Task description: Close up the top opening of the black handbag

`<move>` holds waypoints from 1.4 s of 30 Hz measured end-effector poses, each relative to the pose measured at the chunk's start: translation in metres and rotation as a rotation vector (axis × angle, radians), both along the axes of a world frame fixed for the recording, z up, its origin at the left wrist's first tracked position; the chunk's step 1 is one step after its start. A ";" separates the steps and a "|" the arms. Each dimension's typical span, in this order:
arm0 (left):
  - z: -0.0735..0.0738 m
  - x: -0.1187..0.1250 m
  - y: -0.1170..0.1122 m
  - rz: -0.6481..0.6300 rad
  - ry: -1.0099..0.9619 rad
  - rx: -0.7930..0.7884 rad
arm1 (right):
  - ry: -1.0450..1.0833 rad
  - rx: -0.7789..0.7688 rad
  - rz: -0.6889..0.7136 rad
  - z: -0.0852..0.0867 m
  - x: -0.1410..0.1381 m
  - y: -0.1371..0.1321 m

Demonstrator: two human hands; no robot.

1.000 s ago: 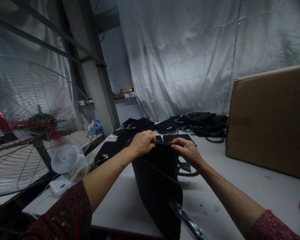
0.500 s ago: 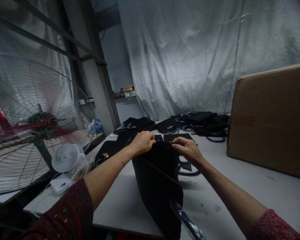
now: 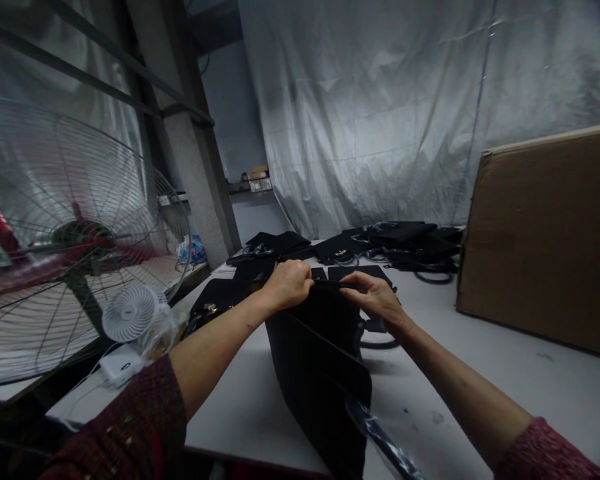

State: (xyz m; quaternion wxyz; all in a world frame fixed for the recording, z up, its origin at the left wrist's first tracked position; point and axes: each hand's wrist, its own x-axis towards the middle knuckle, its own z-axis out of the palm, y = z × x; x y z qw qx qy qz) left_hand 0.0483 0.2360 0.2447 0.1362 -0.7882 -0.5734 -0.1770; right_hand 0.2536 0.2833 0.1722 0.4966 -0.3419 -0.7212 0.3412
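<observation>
A black handbag (image 3: 320, 373) stands on the white table in front of me, its opening facing up. My left hand (image 3: 291, 283) is closed on the bag's far top edge. Just to the right, my right hand (image 3: 373, 293) pinches the same edge between thumb and fingers, with a short stretch of rim showing between the two hands. A plastic-wrapped handle (image 3: 380, 437) hangs from the bag's near side. Another dark handle (image 3: 380, 345) sticks out at the right, below my right hand. The inside of the bag is too dark to make out.
Several black bags (image 3: 405, 243) lie piled at the table's back, and another bag (image 3: 220, 297) with a gold clasp lies to the left. A cardboard box (image 3: 540, 247) stands at the right. A large caged fan (image 3: 80, 233) and a small white fan (image 3: 134, 312) are at the left.
Both hands keep their hold on the bag's edge. The right hand has shifted very slightly left along it, and the near side of the bag sits a little further right.
</observation>
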 end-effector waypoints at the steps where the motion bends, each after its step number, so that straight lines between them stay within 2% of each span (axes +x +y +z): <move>1: 0.000 0.000 -0.001 -0.003 -0.003 -0.004 | 0.007 -0.005 -0.009 -0.001 0.000 0.000; 6: 0.001 -0.002 -0.005 -0.019 -0.023 -0.029 | 0.051 -0.041 -0.042 -0.003 -0.003 0.003; 11: 0.003 -0.003 -0.008 -0.013 -0.030 -0.037 | 0.033 -0.065 -0.004 -0.003 -0.006 0.007; 17: 0.004 -0.003 -0.010 0.004 -0.032 -0.050 | -0.096 0.101 0.030 0.009 -0.009 0.000; 22: 0.003 -0.005 -0.011 -0.001 -0.039 -0.050 | -0.164 0.091 -0.023 0.012 -0.013 0.002; 30: 0.000 -0.007 -0.008 -0.007 -0.109 -0.057 | -0.407 0.257 0.054 0.027 -0.024 0.010; 33: 0.002 -0.007 -0.006 0.002 -0.203 -0.058 | -0.477 0.243 0.048 0.032 -0.032 0.014; 38: 0.005 -0.027 -0.007 -0.018 -0.366 -0.052 | -0.501 0.213 0.003 0.036 -0.035 0.012; 42: 0.001 -0.052 -0.017 0.006 -0.361 -0.034 | -0.485 0.213 -0.030 0.038 -0.036 0.010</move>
